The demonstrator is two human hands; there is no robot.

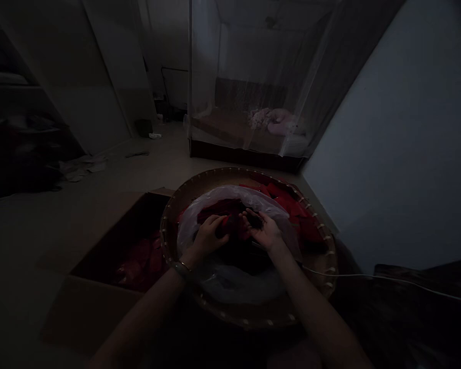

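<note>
In very dim light, my left hand (210, 234) curves around a small red pouch-like thing (225, 223), its thumb and fingers closed on it. Beside it, my right hand (265, 229) is turned palm up and cups a dark clump (254, 220), too dark to make out its kind. Both hands are over an opened clear plastic bag (230, 292) with dark red and black contents. This bag sits in a round woven bamboo tray (246, 324). Flat red packets (292, 202) lie along the tray's far right side.
Left of the tray stands an open cardboard box (96, 287) with red packets (138, 261) inside. A thin white cable (353, 275) runs off to the right. Ahead is a netted bed (230, 125) with pink bedding (278, 121). A pale wall (399, 143) rises on the right.
</note>
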